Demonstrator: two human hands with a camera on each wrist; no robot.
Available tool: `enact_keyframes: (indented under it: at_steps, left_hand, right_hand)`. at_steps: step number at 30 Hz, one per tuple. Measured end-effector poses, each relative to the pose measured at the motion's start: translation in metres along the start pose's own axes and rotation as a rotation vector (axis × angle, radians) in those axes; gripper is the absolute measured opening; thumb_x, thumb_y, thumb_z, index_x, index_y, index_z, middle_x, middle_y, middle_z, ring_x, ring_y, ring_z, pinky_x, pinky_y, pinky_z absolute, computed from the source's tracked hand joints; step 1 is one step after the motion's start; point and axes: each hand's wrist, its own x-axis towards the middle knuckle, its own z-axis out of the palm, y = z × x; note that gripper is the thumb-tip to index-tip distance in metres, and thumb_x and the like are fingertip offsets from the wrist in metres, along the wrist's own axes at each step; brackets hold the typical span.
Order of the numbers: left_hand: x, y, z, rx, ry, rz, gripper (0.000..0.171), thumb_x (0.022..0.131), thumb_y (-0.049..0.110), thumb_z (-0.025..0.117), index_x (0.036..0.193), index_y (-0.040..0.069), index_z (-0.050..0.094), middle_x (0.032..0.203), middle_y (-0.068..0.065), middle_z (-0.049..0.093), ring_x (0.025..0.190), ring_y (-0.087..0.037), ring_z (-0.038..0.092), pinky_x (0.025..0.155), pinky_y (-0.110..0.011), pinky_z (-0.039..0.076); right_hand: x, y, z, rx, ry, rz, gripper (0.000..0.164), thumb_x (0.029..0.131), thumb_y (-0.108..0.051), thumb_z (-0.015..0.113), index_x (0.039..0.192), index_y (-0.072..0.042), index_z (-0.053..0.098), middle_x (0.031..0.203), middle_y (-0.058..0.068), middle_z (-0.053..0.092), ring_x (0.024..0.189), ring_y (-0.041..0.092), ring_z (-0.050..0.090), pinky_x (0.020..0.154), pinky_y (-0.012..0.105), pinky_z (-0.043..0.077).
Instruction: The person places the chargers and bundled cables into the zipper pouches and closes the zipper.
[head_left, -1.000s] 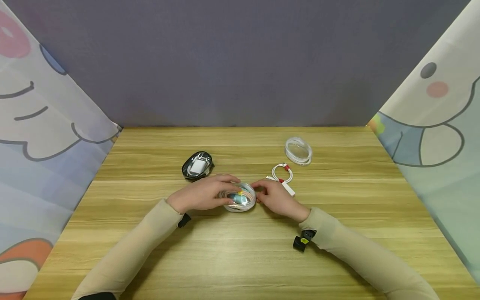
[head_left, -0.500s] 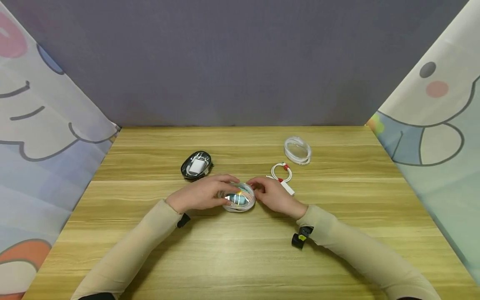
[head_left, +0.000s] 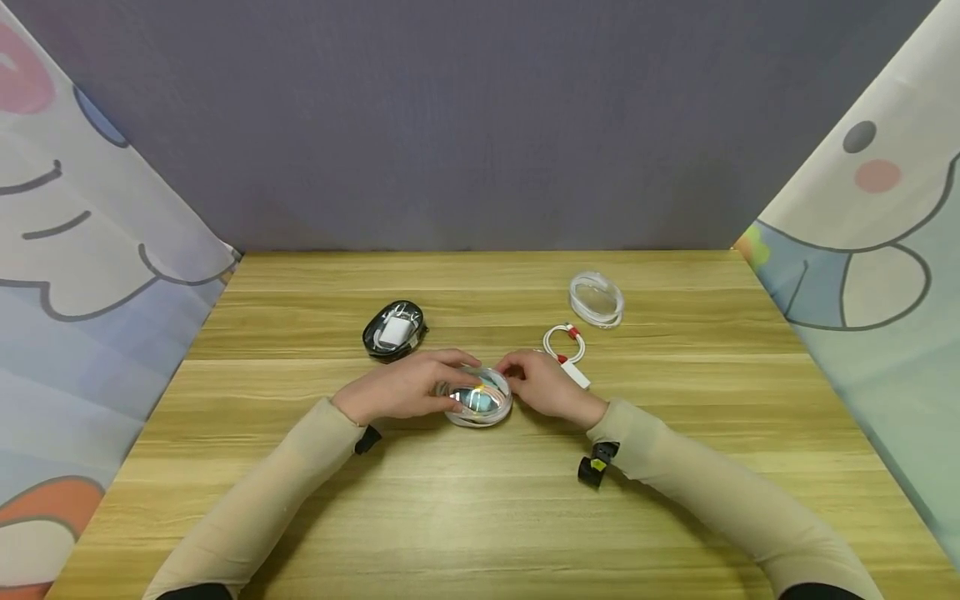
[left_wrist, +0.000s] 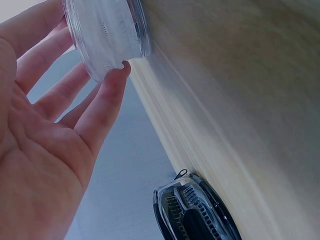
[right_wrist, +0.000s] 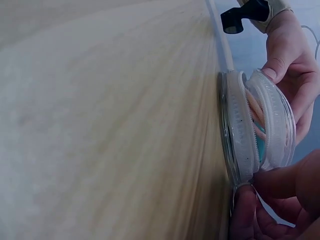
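A round clear zip case [head_left: 480, 410] with a white zipper stands on the wooden table. The zipper is partly undone: through the gap in the right wrist view show a peach cord [right_wrist: 255, 107] and something teal [right_wrist: 260, 145]. My left hand [head_left: 405, 386] grips the case from the left, thumb on the near side and fingers over the far side. From the right, my right hand [head_left: 551, 386] pinches the zipper edge between thumb and finger. The zipper pull itself is hidden by these fingers.
Behind my left hand lies a black-edged clear case [head_left: 394, 332] with a white charger inside. A white looped cable [head_left: 566, 343] with red ends and a white adapter [head_left: 576, 375] lies beyond my right hand. Farther back is another clear case [head_left: 596, 300] with a white rim.
My right hand has shifted slightly away and to the left along the rim of the case, its forearm following. The left hand has kept its grip; the case has barely moved.
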Motion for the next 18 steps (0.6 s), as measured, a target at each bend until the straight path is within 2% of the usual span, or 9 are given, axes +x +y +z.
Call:
enact_keyframes:
  at_steps: [4,11,18]
  left_hand:
    - [0.0005,-0.0003,0.0001,-0.002,0.003,0.014,0.041,0.092,0.027,0.075,0.131,0.017,0.068,0.145,0.0,0.052,0.131,-0.019,0.049,0.105,-0.036,0.043]
    - [-0.0008,-0.0029,0.0017,0.003,-0.004,0.014,0.041,0.092,0.028,0.074,0.132,0.018,0.067,0.146,0.002,0.05,0.133,-0.016,0.046,0.106,-0.035,0.042]
    - [-0.0016,-0.0033,0.0005,-0.004,-0.011,0.015,0.042,0.093,0.029,0.073,0.133,0.019,0.066,0.147,0.002,0.05,0.133,-0.015,0.046,0.105,-0.035,0.042]
  right_hand:
    - [0.0015,-0.0011,0.0002,-0.02,0.002,0.001,0.011,0.093,-0.004,0.065,0.097,-0.01,0.073,0.09,-0.001,0.068,0.083,0.013,0.06,0.077,0.034,0.05]
    - [0.0046,-0.0024,0.0006,-0.047,-0.02,-0.006,0.015,0.092,-0.002,0.065,0.103,-0.006,0.075,0.095,0.002,0.071,0.088,0.015,0.064,0.081,0.036,0.053]
    - [0.0062,-0.0021,0.0002,-0.049,-0.017,0.022,0.013,0.092,-0.002,0.065,0.097,-0.008,0.075,0.087,-0.001,0.068,0.08,0.011,0.06,0.076,0.032,0.051]
